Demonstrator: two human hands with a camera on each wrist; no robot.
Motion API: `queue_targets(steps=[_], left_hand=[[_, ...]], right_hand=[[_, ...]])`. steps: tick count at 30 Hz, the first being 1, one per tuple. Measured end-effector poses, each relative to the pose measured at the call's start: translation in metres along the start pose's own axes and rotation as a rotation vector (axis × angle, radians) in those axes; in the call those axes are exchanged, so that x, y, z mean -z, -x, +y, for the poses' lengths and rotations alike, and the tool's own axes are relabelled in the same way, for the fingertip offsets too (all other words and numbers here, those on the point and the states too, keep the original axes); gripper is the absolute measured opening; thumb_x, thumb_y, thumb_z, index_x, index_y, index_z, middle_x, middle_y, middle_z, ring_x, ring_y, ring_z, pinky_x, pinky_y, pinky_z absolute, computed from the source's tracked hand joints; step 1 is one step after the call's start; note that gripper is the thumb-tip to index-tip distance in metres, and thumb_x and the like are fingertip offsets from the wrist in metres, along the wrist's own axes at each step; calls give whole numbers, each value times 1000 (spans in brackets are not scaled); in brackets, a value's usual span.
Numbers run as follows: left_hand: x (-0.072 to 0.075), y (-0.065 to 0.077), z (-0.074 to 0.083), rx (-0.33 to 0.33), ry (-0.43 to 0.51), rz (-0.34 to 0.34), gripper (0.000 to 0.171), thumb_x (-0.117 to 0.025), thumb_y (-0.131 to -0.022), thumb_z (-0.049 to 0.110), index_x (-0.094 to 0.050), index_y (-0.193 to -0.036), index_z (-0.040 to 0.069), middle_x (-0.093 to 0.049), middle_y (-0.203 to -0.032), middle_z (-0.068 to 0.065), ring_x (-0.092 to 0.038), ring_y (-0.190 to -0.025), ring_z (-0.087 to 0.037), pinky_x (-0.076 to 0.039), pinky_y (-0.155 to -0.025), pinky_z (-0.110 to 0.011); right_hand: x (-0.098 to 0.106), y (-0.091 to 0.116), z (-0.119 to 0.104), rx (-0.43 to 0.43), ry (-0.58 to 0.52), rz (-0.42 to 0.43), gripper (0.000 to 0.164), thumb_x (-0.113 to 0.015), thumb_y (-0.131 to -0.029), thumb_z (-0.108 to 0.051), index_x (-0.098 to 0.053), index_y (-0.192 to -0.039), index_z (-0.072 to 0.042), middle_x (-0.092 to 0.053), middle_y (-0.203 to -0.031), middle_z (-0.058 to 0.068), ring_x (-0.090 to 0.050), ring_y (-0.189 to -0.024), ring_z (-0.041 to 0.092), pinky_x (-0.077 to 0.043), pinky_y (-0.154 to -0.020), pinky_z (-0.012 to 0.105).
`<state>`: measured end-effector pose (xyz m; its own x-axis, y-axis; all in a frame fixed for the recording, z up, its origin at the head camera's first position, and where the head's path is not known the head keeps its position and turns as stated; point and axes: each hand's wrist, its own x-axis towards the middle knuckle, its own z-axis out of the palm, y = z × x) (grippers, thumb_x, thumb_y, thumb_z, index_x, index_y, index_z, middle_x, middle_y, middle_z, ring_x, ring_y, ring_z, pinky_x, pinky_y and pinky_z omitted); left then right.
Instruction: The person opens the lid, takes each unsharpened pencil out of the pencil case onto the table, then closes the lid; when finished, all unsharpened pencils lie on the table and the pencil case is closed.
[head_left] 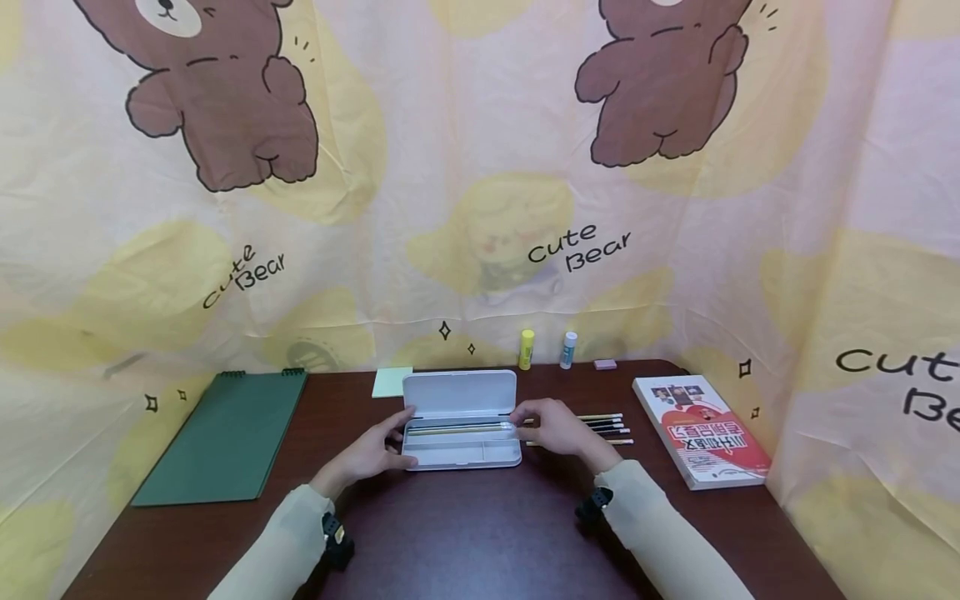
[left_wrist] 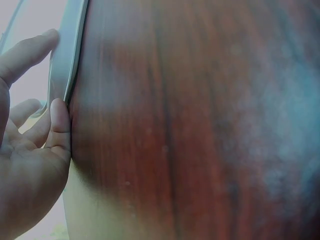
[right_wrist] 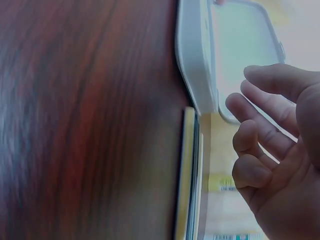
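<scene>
An open white pencil case (head_left: pixel 442 456) lies on the table with its lid (head_left: pixel 459 393) tilted up at the back. Several pencils (head_left: pixel 457 429) rest lengthwise in its rear compartment. My left hand (head_left: pixel 375 442) grips the case's left end, thumb at the front corner and fingers behind. The left wrist view shows that thumb (left_wrist: pixel 60 117) against the case's side wall. Over the right end hovers my right hand (head_left: pixel 553 425), fingers bent and nothing between them in the right wrist view. More pencils (head_left: pixel 611 429) lie beside the case, partly hidden under that hand.
A green spiral pad (head_left: pixel 225 437) lies at the left, a white and red book (head_left: pixel 701 429) at the right. Along the back stand a yellow glue stick (head_left: pixel 527 350) and a blue-white one (head_left: pixel 568 350), near a pink eraser (head_left: pixel 604 364) and pale sticky notes (head_left: pixel 392 382).
</scene>
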<state>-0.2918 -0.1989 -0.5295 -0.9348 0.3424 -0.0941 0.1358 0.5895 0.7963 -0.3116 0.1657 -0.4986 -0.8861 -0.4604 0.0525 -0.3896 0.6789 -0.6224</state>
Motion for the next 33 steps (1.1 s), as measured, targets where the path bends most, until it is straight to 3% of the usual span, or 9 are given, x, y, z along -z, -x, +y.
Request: queue_targets(steps=[7,13,16,28,33], left_hand=[[0,-2,-2,-8,11,-13,94,-86,-79,25,-33,-157,22,-54,-136,-13,-52,-111,-23,-48,-84,-32],[1,-1,-2,-2,17,-13,93,-85,-79,26,-34,-156,24,-55,-135,-11,-52,-112,-23,-48,-83,-29],[1,-1,-3,2,18,-14,92,-85,-79,26,-35,-156,24,-55,-135,-11,-52,-112,-23,-48,-83,-30],[1,-1,-3,-7,32,-22,91,-85,-79,25,-36,-156,24,-54,-135,-13,-52,-113,-24,-48,-84,-32],[1,-1,-2,-5,39,-22,91,-85,-79,25,-36,-155,23,-55,-133,-13,-52,-113,-24,-48,-85,-32]], right_hand=[[-9,-6,-5,45,27,-60,24,-72,-90,-15,-73,-114,-12,-74,-110,3,-62,-90,19,-50,-81,36],[-14,-11,-3,23,56,-90,26,-74,-89,-18,-73,-115,-15,-73,-112,-1,-64,-98,15,-52,-90,41],[-16,-12,-4,15,58,-108,25,-74,-89,-18,-73,-114,-16,-74,-110,-2,-64,-95,14,-52,-88,39],[-22,-16,-8,44,115,-149,23,-72,-90,-14,-76,-112,-14,-73,-112,-1,-64,-106,18,-52,-96,44],[-24,-18,-11,-3,110,-138,17,-73,-90,-14,-75,-106,-16,-72,-101,-3,-62,-94,14,-53,-89,41]])
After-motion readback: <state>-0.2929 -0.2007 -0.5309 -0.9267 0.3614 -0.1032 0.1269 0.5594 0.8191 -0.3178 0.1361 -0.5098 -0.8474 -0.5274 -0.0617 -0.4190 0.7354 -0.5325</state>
